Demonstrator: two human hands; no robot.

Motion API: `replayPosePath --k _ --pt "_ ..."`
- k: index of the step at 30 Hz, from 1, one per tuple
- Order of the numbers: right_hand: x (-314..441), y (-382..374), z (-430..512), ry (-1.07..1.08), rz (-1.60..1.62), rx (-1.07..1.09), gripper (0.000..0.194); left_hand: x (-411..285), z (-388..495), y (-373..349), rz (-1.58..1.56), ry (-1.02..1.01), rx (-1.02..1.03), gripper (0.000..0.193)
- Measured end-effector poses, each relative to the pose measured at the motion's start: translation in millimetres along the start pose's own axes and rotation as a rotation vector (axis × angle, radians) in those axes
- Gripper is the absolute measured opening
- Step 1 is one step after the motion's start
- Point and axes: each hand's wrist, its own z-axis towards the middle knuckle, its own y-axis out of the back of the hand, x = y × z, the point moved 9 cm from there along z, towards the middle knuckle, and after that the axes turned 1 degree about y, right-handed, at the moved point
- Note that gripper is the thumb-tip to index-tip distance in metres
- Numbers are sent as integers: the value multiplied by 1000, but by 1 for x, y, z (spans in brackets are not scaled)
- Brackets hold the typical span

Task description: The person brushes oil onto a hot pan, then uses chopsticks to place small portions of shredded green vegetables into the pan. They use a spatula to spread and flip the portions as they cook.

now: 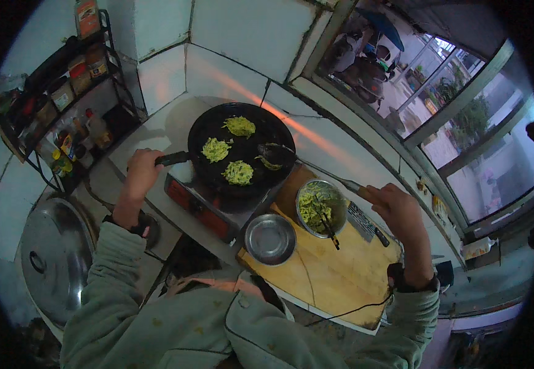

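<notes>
My left hand (145,169) grips the black handle (173,159) of a round frying pan (211,177), which sits on a portable gas stove (198,207). Three greenish-yellow shredded patties (238,173) lie apart in the pan. In my right hand (399,211) is the wooden-ended handle of a long metal ladle or spoon (324,172). Its dark head rests at the pan's right side, beside and partly over another strip of green mixture (268,163). A metal bowl (343,213) below the utensil holds more shredded mixture (312,203), with dark chopsticks (330,230) standing in it.
A shallow metal bowl (270,240) stands on the wooden cutting board (340,281). A cleaver-like knife (363,221) lies right of the mixture bowl. At left are a black rack (119,83) of jars and bottles and a large metal lid (57,263). A window (460,110) borders the right.
</notes>
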Motion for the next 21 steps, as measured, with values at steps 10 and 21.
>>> replayPosePath --k 10,21 --pt "24 -34 11 17 46 9 31 3 3 -2 -37 21 5 30" --pt "33 -48 31 29 60 -24 30 -2 6 0 -41 -4 40 27"
